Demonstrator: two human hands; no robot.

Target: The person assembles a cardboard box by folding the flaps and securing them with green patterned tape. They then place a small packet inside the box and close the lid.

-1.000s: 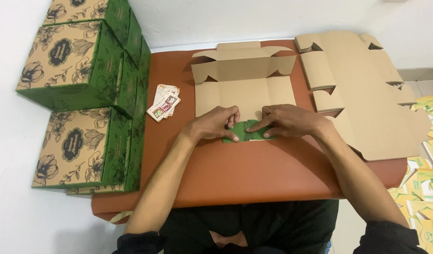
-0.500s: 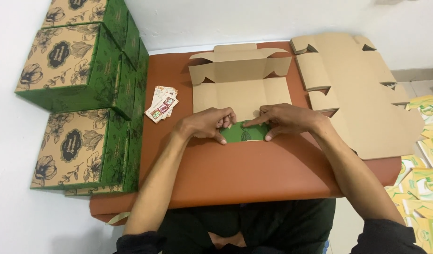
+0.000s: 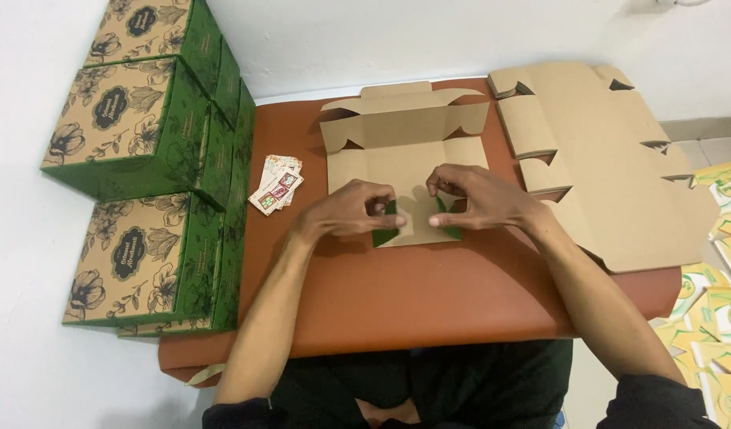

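Head view, looking down at a brown counter (image 3: pixel 429 294): we held a flat cardboard box blank (image 3: pixel 405 171) lying open in front of us. Half a second earlier our hands sat close together over one green flap at its near edge. Now they had drawn apart. Our left hand (image 3: pixel 351 211) pinched a green corner tab (image 3: pixel 386 230) between its fingers, and our right hand (image 3: pixel 478 200) pinched a second green tab (image 3: pixel 447 226). The near edge was being folded up into a wall. Finished green boxes (image 3: pixel 143 175) were stacked at left, small cards (image 3: pixel 276 184) beside them, more flat blanks (image 3: pixel 603 159) at right.
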